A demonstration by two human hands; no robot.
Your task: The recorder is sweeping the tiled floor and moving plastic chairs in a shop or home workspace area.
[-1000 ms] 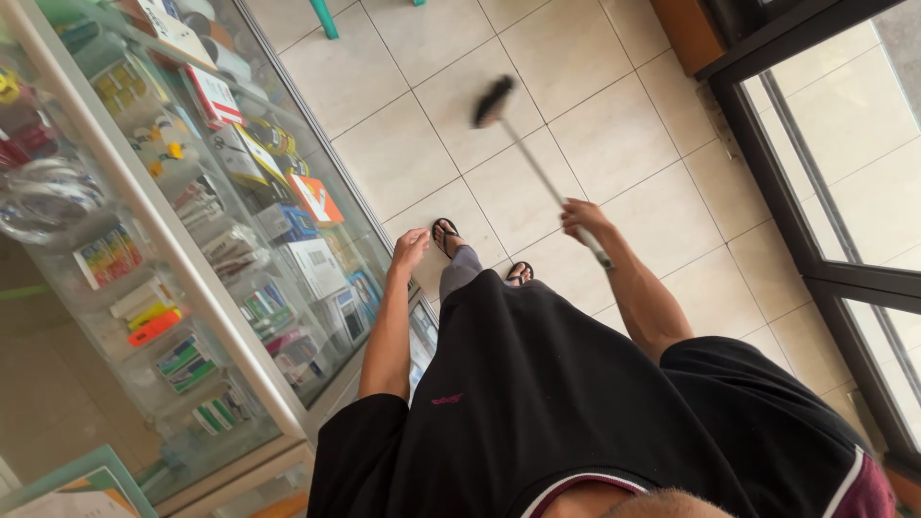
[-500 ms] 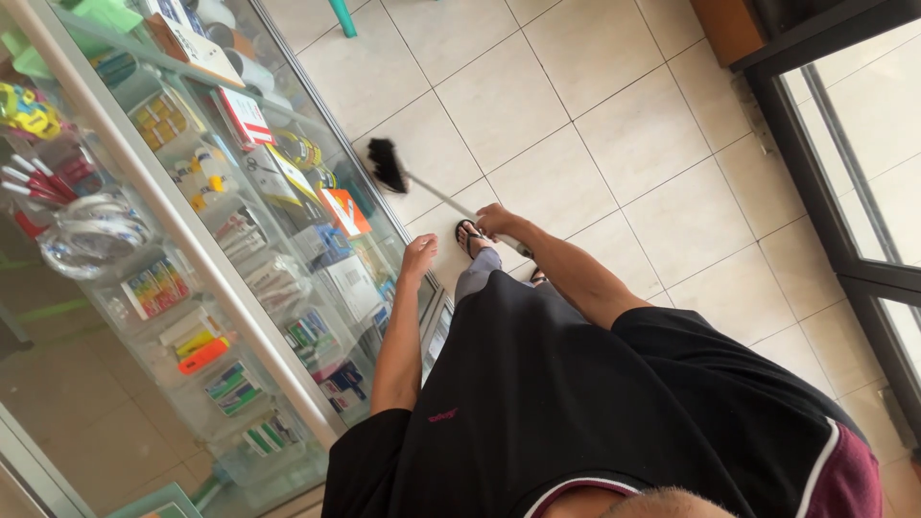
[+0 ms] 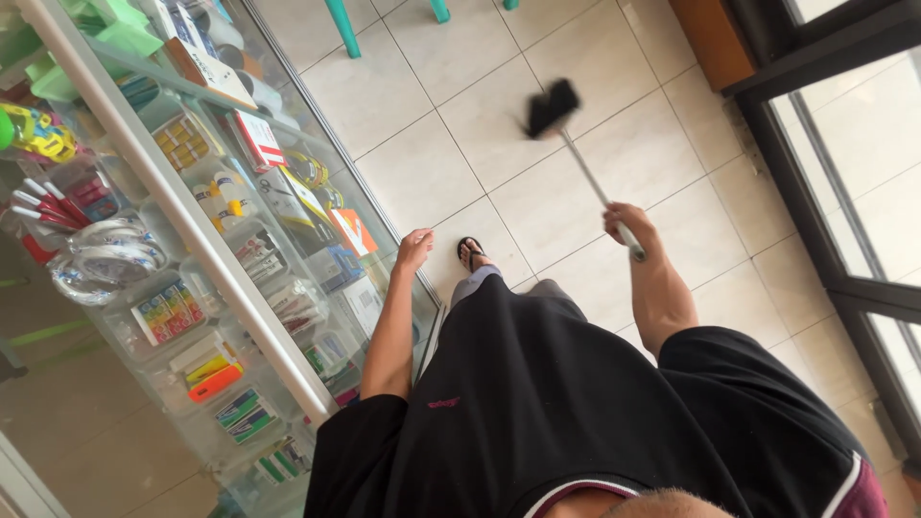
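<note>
While gripping broom (image 3: pixel 576 144), right hand (image 3: pixel 624 223) outstretched.

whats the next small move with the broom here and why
Probably draw the broom head back across the tiled floor toward the sandalled foot. The right hand grips the handle with the blurred head far out in front, while the left hand hangs free beside the glass display case.
</note>
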